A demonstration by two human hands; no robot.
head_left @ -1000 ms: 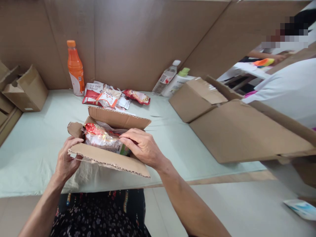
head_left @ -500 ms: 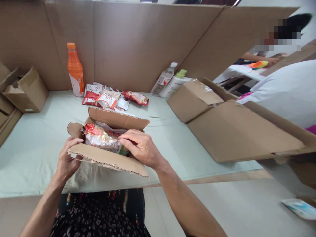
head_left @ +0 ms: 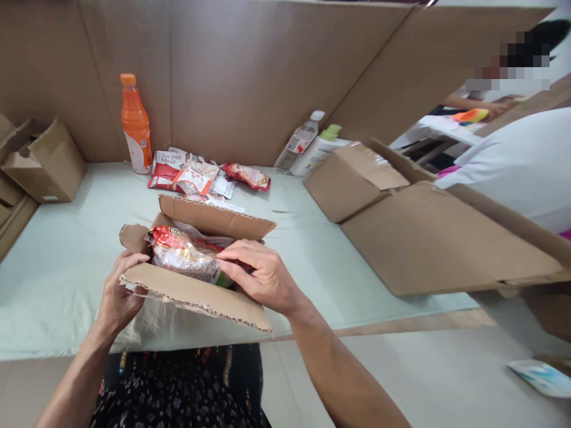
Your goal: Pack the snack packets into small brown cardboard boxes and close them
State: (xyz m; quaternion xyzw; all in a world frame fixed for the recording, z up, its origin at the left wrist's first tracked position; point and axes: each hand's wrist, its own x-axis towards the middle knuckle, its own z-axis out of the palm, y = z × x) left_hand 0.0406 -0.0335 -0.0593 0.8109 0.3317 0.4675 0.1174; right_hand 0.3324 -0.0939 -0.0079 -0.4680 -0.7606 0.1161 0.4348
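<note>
An open cardboard box (head_left: 200,296) with its flaps raised stands on the pale green cloth near the front edge. Inside it lies a red and white plastic food packet (head_left: 182,254), shiny and printed with small text. My left hand (head_left: 121,291) grips the box's left end, fingers over the corner by the small flap. At the box's right side, my right hand (head_left: 263,274) reaches over the opening and pinches the packet's right end between thumb and fingers. Whatever lies beneath the packet is hidden.
Behind the box lie several snack packets (head_left: 191,175) beside an orange bottle (head_left: 136,128). A clear bottle (head_left: 300,142) and a white bottle with green cap (head_left: 319,151) lean at the cardboard wall. Large cardboard (head_left: 428,238) juts in at right; a person in white sits beyond. Small boxes (head_left: 56,166) stand left.
The view has shifted slightly. The right hand and the packet's pinched end sit slightly lower and to the right in view; both grips look the same.
</note>
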